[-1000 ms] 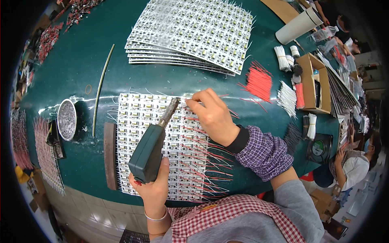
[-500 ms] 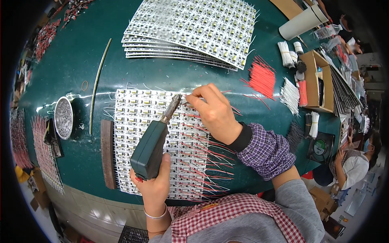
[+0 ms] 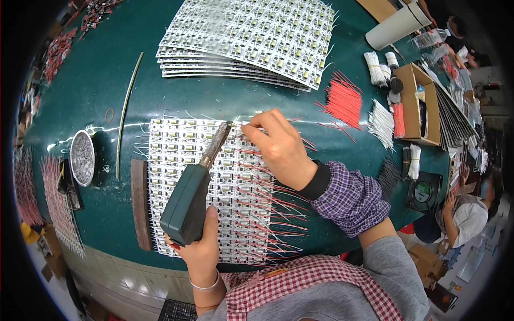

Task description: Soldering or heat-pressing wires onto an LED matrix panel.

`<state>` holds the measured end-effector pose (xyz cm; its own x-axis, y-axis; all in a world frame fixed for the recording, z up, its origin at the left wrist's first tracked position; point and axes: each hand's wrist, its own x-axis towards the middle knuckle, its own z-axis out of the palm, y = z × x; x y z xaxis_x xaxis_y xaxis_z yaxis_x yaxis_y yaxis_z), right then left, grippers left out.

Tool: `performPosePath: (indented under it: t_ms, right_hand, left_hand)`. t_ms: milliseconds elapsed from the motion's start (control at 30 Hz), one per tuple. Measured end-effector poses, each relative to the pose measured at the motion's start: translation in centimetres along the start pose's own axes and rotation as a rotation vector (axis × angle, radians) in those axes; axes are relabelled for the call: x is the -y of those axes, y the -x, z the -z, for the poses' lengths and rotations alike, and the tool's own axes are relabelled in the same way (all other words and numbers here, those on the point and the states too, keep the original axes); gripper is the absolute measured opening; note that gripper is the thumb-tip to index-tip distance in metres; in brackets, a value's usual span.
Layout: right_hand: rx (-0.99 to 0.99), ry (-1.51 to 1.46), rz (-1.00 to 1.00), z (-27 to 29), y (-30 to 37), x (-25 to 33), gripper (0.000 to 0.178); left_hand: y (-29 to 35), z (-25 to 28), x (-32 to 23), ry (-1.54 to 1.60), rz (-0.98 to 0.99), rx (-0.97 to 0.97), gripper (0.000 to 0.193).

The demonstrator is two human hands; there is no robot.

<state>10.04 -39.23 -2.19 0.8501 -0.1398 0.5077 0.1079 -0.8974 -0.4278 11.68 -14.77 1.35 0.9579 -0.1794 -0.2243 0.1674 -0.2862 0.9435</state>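
My left hand is closed round the handle of a dark green soldering gun. Its long metal tip points away from me, over the far edge of a white circuit board panel. My right hand hovers above the panel's far right part, with thumb and forefinger pinched close to the gun's tip; what they pinch is too small to make out. Red and white wires stick out from the panel's right side. The gun covers part of the boards.
Beyond the panel lies a stack of similar panels. Loose red wires and white wires are at the right, near a cardboard box. A metal bowl and a brown bar are at the left.
The soldering gun and my left hand have shifted left and slightly toward me, widening the gap between the tip and my right fingertips. My right hand stays nearly in place, still pinched.
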Motion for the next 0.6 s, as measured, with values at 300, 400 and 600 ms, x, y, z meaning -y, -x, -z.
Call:
performPosePath:
  t_ms: [300, 400, 600]
  right_hand:
    - [-0.005, 0.014, 0.008, -0.1, 0.0, 0.0, 0.027]
    - [0.015, 0.006, -0.011, 0.0, 0.1, 0.1, 0.027]
    - [-0.011, 0.047, 0.02, 1.7, -0.1, 0.9, 0.027]
  left_hand:
    - [-0.3, -0.2, 1.1, -0.039, -0.176, 0.03, 0.026]
    - [-0.2, -0.6, 1.0, -0.006, -0.16, -0.007, 0.028]
    - [0.2, 0.5, 1.3, -0.104, -0.294, -0.016, 0.035]
